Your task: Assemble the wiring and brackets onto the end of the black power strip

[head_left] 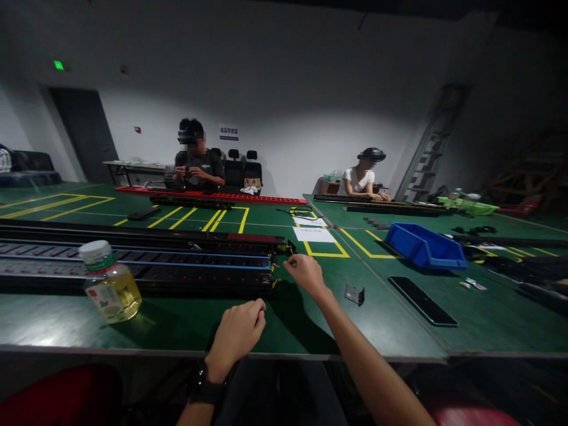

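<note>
My left hand [239, 330], with a dark watch [205, 384] on the wrist, is curled closed over the near part of the green table. Whatever its fingers hold, if anything, is hidden. My right hand [306, 273] is pinched closed beside the right ends of long black bars [199, 278] carrying rows of small red dots. Too small to make out is anything between those fingertips. Short yellow wire ends [274, 267] stick out at the bar ends, close to the fingertips. A small dark bracket-like plate [354, 294] lies right of my right forearm.
A bottle of yellow drink [113, 284] stands before the bars at left. On the right are a phone [421, 300] and a blue bin [423, 245]. White paper [314, 234] lies beyond my right hand. Two people [199, 157] sit across the table, behind a red slotted strip [266, 199].
</note>
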`<state>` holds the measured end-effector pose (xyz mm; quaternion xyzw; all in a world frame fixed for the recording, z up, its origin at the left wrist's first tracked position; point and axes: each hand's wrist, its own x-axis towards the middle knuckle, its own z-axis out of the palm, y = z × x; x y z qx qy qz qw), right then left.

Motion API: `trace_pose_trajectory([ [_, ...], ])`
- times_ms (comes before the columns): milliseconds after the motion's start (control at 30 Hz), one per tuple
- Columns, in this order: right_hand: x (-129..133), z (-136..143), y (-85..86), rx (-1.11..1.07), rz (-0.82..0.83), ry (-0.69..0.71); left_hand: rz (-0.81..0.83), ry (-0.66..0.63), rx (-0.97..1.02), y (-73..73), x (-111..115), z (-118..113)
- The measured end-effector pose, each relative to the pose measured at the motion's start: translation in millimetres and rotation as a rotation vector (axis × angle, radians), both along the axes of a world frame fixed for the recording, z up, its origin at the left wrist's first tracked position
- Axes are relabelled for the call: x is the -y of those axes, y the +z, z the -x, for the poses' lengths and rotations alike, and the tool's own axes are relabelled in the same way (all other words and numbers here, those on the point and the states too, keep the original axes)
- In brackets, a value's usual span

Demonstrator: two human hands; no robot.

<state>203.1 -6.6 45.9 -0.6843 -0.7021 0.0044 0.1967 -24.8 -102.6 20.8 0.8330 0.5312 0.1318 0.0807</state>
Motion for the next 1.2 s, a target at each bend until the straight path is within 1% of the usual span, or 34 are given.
trace_pose_trajectory([
  [33, 1, -11, 1.2, 0.035, 0.009, -0.068, 0.001, 0.0, 0.0, 0.8, 1, 0],
  [100, 2, -29, 3.2, 0.099, 0.025, -0.154, 0.007, 0.003, 0.001, 1.7, 1, -1],
  [167, 2, -36, 5.0, 0.145, 0.019, -0.165, 0.008, 0.002, 0.003, 1.3, 1, -1],
  [233, 0, -29, 6.5, 0.166, 0.002, -0.099, 0.003, -0.002, 0.006, -0.3, 0, -1],
  [367, -13, 8, 8.5, 0.158, -0.01, 0.093, 0.005, 0.004, -0.006, -3.3, -1, 0],
  [433, -22, 26, 10.1, 0.151, -0.002, 0.138, 0.011, 0.009, -0.013, -3.4, -2, 1],
  [500, -32, 37, 12.6, 0.141, 0.019, 0.166, 0.017, 0.006, -0.016, -2.9, -2, 1],
  [567, -41, 40, 15.6, 0.122, 0.041, 0.2, 0.017, 0.002, -0.014, -2.3, -2, 1],
  [667, -49, 37, 18.1, 0.074, 0.047, 0.269, 0.017, 0.0, -0.007, -2.4, -2, 1],
  [767, -51, 33, 15.9, 0.009, 0.031, 0.331, 0.017, 0.004, -0.006, -3.6, -2, 1],
  [833, -53, 35, 13.0, -0.04, 0.014, 0.348, 0.01, 0.002, -0.003, -4.7, -3, 1],
  [933, -59, 38, 11.1, -0.098, -0.018, 0.31, 0.004, -0.005, 0.0, -5.1, -4, 1],
  [1033, -64, 30, 13.9, -0.115, -0.037, 0.202, 0.007, -0.003, -0.005, -4.0, -3, 1],
  [1100, -62, 14, 16.1, -0.097, -0.042, 0.097, 0.005, -0.002, -0.01, -2.9, -2, 1],
  [1200, -49, -20, 15.9, -0.02, -0.037, -0.091, 0.002, -0.005, -0.011, -1.7, -1, 1],
])
